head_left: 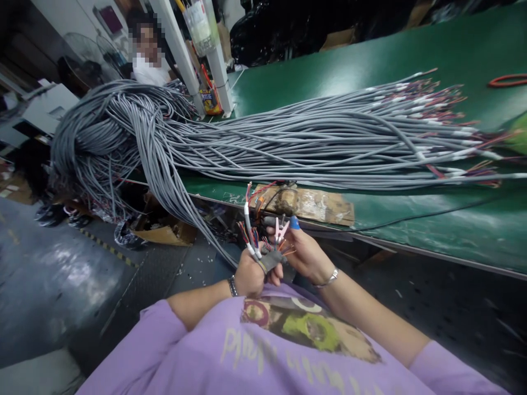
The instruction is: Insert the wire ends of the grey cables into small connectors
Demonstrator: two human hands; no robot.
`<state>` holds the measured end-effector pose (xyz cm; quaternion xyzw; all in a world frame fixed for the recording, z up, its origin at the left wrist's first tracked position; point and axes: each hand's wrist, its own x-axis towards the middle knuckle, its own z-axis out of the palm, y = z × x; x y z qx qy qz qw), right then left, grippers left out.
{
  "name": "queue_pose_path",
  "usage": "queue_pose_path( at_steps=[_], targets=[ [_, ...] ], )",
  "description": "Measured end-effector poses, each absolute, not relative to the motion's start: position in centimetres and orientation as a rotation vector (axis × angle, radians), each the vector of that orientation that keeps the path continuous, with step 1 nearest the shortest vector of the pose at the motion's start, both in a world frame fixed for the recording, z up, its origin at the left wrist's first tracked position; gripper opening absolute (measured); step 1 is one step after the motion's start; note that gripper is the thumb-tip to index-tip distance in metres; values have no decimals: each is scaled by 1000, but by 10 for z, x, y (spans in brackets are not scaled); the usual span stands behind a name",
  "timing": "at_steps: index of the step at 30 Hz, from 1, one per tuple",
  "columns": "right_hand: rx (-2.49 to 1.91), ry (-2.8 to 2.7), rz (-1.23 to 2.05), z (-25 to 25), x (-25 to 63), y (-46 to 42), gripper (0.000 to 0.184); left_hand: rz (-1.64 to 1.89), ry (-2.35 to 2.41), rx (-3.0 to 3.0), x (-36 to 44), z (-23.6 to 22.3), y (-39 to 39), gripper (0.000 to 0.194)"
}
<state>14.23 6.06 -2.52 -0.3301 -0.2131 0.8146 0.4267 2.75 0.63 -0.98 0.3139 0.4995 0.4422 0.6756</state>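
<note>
Close to my body, my left hand (252, 274) is closed around several grey cables (214, 241), their white-banded ends and coloured wires sticking up above the fist. A dark grey wrap (269, 261) covers part of that hand's fingers or thumb. Just to the right, my right hand (307, 253) has blue tape (294, 222) on its thumb tip, and its fingers curl in toward the wires. A small pink forked piece (281, 230) shows between its thumb and fingers; whether it is a tool or a wire part is unclear.
A long heap of grey cables (288, 137) lies across the green bench (432, 230), hanging over its left end. By the front edge are a worn wooden board (321, 204) and a black cord (411, 216). A white post (177, 49) stands behind; a person (150, 68) is beyond it.
</note>
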Motion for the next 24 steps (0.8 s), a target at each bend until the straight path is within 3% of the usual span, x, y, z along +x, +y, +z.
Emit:
queue_pose_path(
  at_steps=[24],
  targets=[
    [-728,-326,2016,-28,137,64,30,942,1178,768,24,-22,5,53]
  ],
)
